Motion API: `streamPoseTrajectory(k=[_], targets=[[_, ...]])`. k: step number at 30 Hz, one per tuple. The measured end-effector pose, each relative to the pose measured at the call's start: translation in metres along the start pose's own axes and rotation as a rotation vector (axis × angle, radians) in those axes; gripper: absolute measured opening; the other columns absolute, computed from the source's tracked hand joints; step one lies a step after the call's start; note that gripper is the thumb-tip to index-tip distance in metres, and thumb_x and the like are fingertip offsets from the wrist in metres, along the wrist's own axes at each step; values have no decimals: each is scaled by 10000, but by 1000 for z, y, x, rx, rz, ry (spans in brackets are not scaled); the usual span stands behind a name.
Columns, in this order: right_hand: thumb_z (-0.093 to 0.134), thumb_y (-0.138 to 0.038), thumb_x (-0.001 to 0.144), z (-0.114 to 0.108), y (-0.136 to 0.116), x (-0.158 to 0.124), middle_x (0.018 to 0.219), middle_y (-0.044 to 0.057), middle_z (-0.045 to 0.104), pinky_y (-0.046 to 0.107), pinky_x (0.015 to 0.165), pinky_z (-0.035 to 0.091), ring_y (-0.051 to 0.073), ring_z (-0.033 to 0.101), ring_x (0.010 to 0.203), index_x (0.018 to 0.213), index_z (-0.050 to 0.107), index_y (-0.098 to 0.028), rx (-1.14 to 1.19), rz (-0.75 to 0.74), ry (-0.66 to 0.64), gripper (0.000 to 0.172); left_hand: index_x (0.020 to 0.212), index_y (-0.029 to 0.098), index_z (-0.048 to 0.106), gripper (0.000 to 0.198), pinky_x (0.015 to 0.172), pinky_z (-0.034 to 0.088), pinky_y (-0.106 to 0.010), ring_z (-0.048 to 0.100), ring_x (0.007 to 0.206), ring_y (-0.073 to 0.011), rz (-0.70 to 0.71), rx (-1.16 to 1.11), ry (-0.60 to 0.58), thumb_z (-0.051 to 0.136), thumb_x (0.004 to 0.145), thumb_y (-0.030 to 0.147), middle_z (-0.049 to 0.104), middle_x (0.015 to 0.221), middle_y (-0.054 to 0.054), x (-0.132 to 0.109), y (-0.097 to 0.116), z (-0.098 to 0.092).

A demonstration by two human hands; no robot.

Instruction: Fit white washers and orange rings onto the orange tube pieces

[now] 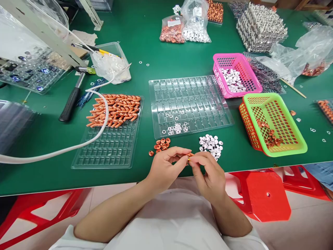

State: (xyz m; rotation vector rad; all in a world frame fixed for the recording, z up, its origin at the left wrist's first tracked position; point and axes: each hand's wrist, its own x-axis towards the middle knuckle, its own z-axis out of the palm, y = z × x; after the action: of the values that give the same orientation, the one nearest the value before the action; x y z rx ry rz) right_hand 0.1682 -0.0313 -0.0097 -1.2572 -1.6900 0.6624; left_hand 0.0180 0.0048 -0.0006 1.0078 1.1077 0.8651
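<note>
My left hand (166, 168) and my right hand (210, 175) meet at the table's front edge, fingertips pinched together. Between them is a small copper-coloured part (190, 155), mostly covered by the fingers; a bit of yellow shows at the right fingertips. Just beyond my left hand lies a little pile of round copper-coloured caps (163, 143). White round discs with dark marks (211, 144) are heaped beyond my right hand. A clear blister tray (192, 100) lies farther back, with thin white rings (178, 128) loose in its near corner.
Left, another clear tray (104, 149) carries rows of copper-coloured parts (114, 109), crossed by a white hose (106, 104). A hammer (71, 100) lies beside it. Right stand a pink basket (247, 74) with white discs and a green basket (288, 121) with copper-coloured pieces. Bagged parts (172, 29) sit behind.
</note>
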Motion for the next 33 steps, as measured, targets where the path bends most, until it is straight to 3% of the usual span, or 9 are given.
streamPoseTrajectory(k=[4, 12, 22, 29, 33], targets=[[512, -65, 895, 0, 0, 1, 918, 58, 626, 323, 695, 528, 178, 622, 829, 1048, 598, -236, -33, 15, 38, 245, 968, 143, 726, 181, 786, 608, -309, 712, 842, -194, -18, -3, -46, 658, 813, 208, 744, 955, -76, -1, 2, -1], [508, -58, 894, 0, 2, 0, 925, 61, 616, 326, 705, 518, 179, 611, 842, 1076, 592, -237, -35, 15, 19, 269, 972, 140, 723, 188, 774, 611, -313, 715, 814, -195, -10, 28, -56, 654, 818, 225, 745, 875, -67, 0, 3, -3], [492, -47, 898, 2, -2, 1, 909, 56, 610, 309, 690, 512, 173, 610, 828, 1079, 592, -235, -19, 1, -15, 280, 876, 158, 720, 149, 686, 579, -233, 711, 725, -160, 156, 344, 62, 608, 779, 148, 753, 832, -42, -1, -1, 1], [522, -104, 908, -1, 0, 2, 888, 47, 639, 320, 692, 519, 176, 615, 809, 1001, 596, -236, -21, 95, 41, 177, 1035, 174, 729, 227, 748, 597, -268, 724, 784, -175, 203, 296, -44, 580, 865, 191, 759, 925, -61, -4, -1, -4], [524, -120, 915, -3, 2, 3, 882, 42, 647, 319, 684, 518, 175, 617, 797, 990, 599, -238, -36, 99, 12, 159, 1071, 208, 729, 244, 760, 592, -267, 719, 783, -167, 223, 316, -67, 593, 871, 173, 761, 902, -41, -4, -2, -7]])
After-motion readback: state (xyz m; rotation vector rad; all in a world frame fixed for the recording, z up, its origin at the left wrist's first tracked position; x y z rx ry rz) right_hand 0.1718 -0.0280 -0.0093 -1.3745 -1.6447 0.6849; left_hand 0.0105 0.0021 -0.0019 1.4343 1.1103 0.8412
